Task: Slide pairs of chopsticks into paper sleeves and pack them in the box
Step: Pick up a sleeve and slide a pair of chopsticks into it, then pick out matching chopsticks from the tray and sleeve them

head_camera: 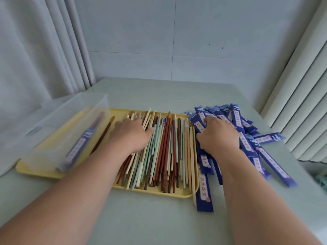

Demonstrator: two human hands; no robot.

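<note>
A heap of loose chopsticks (164,152) in red-brown, pale green and cream lies on a yellow tray (152,190). My left hand (131,135) rests palm down on the heap's left side, fingers spread over the sticks. My right hand (218,136) lies palm down on a pile of blue paper sleeves (261,151) to the right of the tray, fingertips on one sleeve. Whether either hand grips anything is hidden under the palms. A clear plastic box (58,131) stands on the tray's left part with one sleeved pair (79,145) inside.
The pale green table (150,218) carries everything. White curtains (35,50) hang at the left and pleated ones at the right. One dark chopstick (104,134) lies beside the box. A sleeve (204,190) and a cream chopstick overhang the tray's right front.
</note>
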